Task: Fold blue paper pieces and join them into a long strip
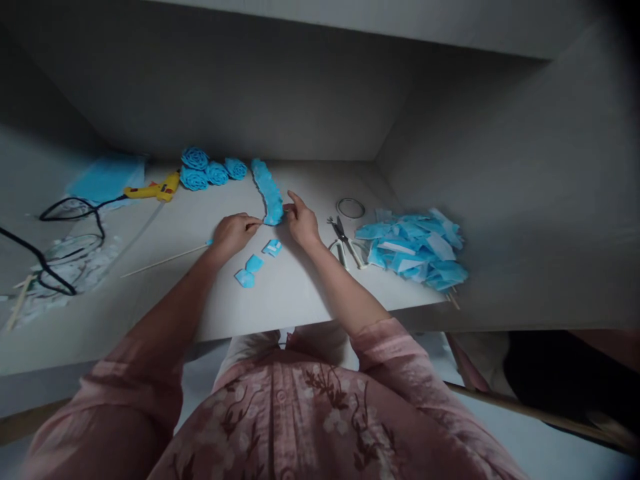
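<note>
1. Scraps (255, 263) of blue material lie at six o'clock from the curved, ruffled strip (269, 192).
2. Left hand (235, 233), at seven, pinches its near end; right hand (303, 223), at four, meets its edge, grip unclear.
3. Coiled, petal-layered rosettes (217, 173) sit toward ten.

Grey walls (250, 87) around a pale tabletop (295, 293), round ring (351, 217), whitish scraps (90, 267) at far left
</note>
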Demonstrator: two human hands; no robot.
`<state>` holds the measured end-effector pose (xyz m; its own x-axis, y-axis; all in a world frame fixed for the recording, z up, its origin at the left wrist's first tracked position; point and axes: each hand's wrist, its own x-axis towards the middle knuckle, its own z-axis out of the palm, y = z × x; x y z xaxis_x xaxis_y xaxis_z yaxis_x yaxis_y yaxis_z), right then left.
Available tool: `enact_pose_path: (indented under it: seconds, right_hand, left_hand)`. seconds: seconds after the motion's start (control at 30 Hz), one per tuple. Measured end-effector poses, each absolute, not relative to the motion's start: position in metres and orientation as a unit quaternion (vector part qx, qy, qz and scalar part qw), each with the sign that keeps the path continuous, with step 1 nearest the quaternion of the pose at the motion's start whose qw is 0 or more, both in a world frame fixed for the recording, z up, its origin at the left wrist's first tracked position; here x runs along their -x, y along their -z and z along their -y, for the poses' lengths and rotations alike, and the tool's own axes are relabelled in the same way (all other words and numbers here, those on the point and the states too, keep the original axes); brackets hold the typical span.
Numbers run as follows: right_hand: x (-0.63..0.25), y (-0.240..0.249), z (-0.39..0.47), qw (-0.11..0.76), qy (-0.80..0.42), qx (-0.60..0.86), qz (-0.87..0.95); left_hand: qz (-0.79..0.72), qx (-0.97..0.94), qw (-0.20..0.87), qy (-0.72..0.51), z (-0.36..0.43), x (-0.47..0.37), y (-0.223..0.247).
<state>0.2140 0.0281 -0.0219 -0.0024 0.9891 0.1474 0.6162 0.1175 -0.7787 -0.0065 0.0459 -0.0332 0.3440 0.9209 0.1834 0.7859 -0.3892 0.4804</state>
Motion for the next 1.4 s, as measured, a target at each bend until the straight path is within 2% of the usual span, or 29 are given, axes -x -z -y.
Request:
enact_pose_path:
  seconds: [0.1,0.3,0.63,0.83,1.23,1.4]
  right_hand:
    - [-0.212,0.012,-0.016,0.355,-0.176,0.649,0.650]
    - [-0.205,0.016,-0.010,0.381,-0.075,0.621,0.680]
    - [-0.222,-0.009,-0.005,0.412,-0.048,0.612,0.673]
    - [-0.219,0.001,-0.011,0.331,-0.066,0.602,0.723]
    - [-0.218,0.020,-0.013,0.454,-0.067,0.527,0.715]
    - [-0.221,0.016,-0.011,0.420,-0.070,0.507,0.749]
  left_hand:
    - [-0.509,-0.810,0.193,-0.221,-0.044,0.004,0.033]
    - [-0.530,-0.775,0.238,-0.249,-0.045,0.002,0.032]
    - [-0.539,-0.751,0.273,-0.267,-0.045,0.003,0.031]
    - [-0.540,-0.748,0.283,-0.263,-0.043,0.002,0.027]
    - [-0.535,-0.754,0.261,-0.278,-0.049,0.000,0.032]
    - [-0.535,-0.752,0.255,-0.290,-0.054,0.001,0.036]
